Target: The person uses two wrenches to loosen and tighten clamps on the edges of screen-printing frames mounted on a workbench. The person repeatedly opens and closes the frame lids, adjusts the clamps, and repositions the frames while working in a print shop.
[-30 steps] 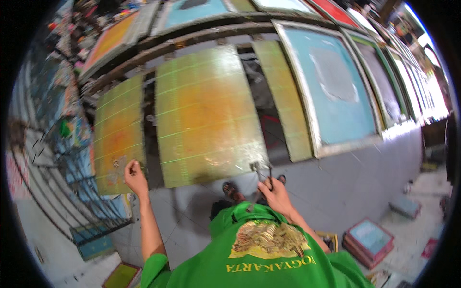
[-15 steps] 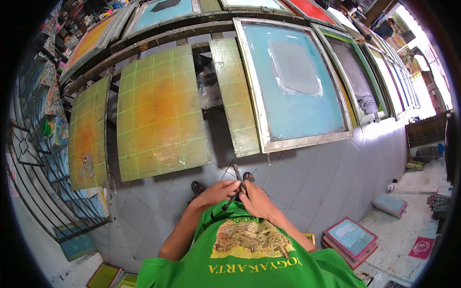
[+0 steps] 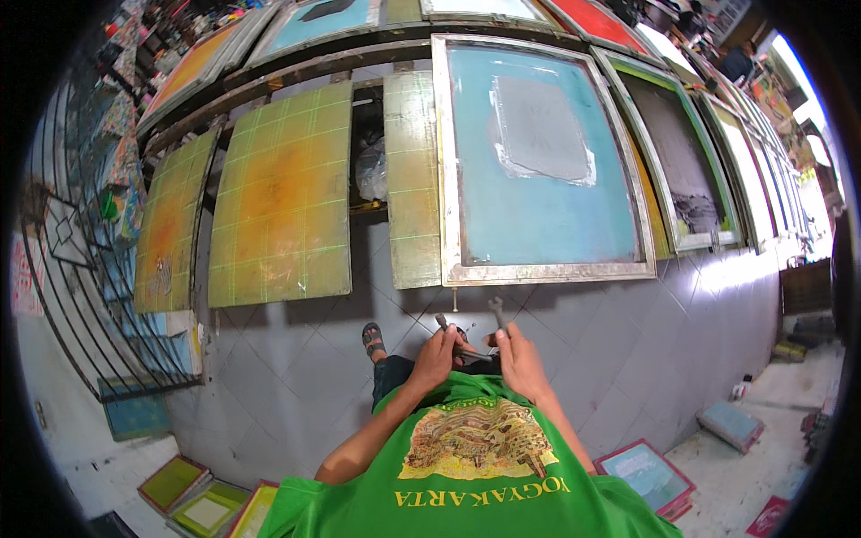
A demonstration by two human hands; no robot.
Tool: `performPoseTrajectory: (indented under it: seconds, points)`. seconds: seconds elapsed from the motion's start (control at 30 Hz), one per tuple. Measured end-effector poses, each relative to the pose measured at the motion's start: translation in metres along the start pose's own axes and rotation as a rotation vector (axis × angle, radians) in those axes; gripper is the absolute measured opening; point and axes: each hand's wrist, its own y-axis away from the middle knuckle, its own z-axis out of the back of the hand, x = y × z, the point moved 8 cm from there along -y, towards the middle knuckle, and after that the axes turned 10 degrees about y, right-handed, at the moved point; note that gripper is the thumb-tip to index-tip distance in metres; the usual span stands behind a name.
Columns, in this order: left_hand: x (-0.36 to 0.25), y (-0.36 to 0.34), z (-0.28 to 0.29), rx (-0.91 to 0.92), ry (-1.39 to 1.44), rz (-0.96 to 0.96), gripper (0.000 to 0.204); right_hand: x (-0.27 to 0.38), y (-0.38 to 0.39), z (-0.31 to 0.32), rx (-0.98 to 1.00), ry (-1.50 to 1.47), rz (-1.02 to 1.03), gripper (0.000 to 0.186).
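In front of my green shirt, my left hand (image 3: 435, 357) is closed round a dark metal rod-like tool (image 3: 441, 319). Its thick end sticks up past the fingers; a dark bar also shows between my hands, and I cannot tell if it is the same piece. My right hand (image 3: 521, 360) grips an open-ended wrench (image 3: 496, 308), jaw upward. Just beyond them is the front edge of a framed printing screen (image 3: 547, 273) with blue mesh and a grey rectangle. A thin bolt (image 3: 455, 301) hangs below that edge, apart from both hands.
Yellow-green boards with bright grid lines (image 3: 287, 197) lie left of the screen on a dark rail frame (image 3: 305, 65). More framed screens (image 3: 673, 161) line the right. A black metal grille (image 3: 81, 296) stands at left. Small frames (image 3: 650, 475) are stacked at lower right.
My hands have moved apart, the right one going right with the wrench now showing. My view has shifted, and one sandalled foot stands out more clearly.
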Motion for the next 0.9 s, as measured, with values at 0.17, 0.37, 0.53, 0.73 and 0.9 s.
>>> performPoseTrajectory:
  seconds: [0.17,0.37,0.53,0.73,0.9]
  points:
    - [0.011,-0.002,0.008,-0.018,-0.032,0.19,0.058,-0.027,-0.032,0.011,-0.046,0.354,0.136,0.019]
    - [0.011,0.007,0.01,-0.075,-0.114,0.213,0.063,-0.008,-0.053,-0.005,-0.068,0.431,0.351,0.02]
    - [0.034,-0.005,-0.003,-0.064,0.093,0.173,0.059,0.005,-0.079,-0.024,-0.078,0.378,0.411,0.018]
    - [0.031,-0.002,-0.013,-0.103,0.246,0.276,0.058,-0.01,-0.104,-0.051,-0.078,0.236,0.455,0.018]
    - [0.033,-0.01,-0.013,-0.243,-0.007,0.022,0.06,-0.012,-0.111,-0.057,-0.172,0.194,0.511,0.022]
